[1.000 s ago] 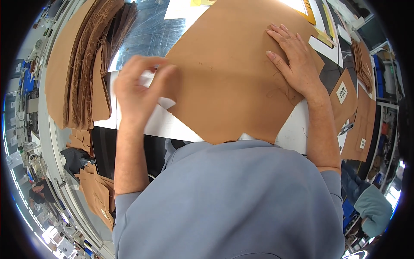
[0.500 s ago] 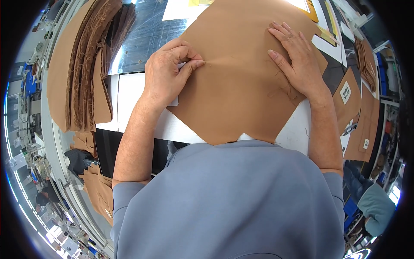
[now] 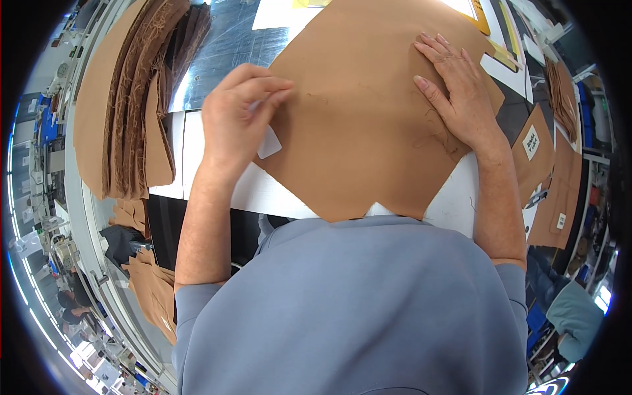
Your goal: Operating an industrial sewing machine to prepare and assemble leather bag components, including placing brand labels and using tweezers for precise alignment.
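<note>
Well to the left of the large brown panel stands a thick stack of brown pieces with frayed edges, and between the two lies a shiny metal plate. At the panel's left side hovers the left hand, fingers curled toward the thumb; whether that grip pinches anything is hard to make out. A white card shows just beside it, on the panel's left edge. The panel itself lies spread on the white desk. Dark loose threads lie on the panel's right part, where the right hand rests, its grip relaxed, fingers outspread. Just right of the panel lies a labelled brown piece.
</note>
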The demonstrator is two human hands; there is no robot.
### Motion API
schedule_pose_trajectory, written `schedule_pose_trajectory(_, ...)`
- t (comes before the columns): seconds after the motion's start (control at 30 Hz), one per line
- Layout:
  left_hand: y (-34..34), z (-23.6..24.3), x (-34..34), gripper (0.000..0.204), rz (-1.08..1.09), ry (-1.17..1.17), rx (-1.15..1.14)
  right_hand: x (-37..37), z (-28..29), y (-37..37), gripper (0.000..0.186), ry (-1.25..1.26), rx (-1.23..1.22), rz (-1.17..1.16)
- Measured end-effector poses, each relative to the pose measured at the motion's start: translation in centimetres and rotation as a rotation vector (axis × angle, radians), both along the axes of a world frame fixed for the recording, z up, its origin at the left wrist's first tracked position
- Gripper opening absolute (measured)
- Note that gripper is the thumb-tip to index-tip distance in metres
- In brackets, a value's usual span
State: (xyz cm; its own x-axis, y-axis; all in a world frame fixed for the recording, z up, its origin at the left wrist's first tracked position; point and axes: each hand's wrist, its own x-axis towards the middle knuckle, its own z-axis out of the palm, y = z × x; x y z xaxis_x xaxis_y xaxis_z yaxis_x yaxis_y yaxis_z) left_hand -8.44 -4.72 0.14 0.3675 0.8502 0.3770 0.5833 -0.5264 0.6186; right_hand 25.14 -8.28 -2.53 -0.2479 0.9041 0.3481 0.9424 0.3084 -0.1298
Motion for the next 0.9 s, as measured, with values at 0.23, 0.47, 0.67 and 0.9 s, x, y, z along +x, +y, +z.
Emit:
schedule_pose_trajectory(0.23, 0.6, 0.9, 1.3, 0.009, -0.233, 0.543, 0.354, 0.1, -0.1, -0.1, 0.050, 0.010, -0.001, 0.010)
schedule_pose_trajectory(0.47, 0.7, 0.4, 0.6, 0.016, -0.215, 0.541, 0.357, 0.1, 0.0, 0.0, 0.050, 0.018, 0.003, 0.008)
schedule_pose_trajectory(0.67, 1.5, 0.5, -4.5, 0.012, 0.173, 0.237, 0.315, 0.2, -0.3, 0.2, 0.050, 0.014, 0.004, 0.004)
schedule_pose_trajectory(0.9, -0.9, 2.0, 0.3, 0.011, 0.024, 0.215, 0.226, 0.4, 0.0, -0.1, 0.050, 0.014, -0.001, 0.004)
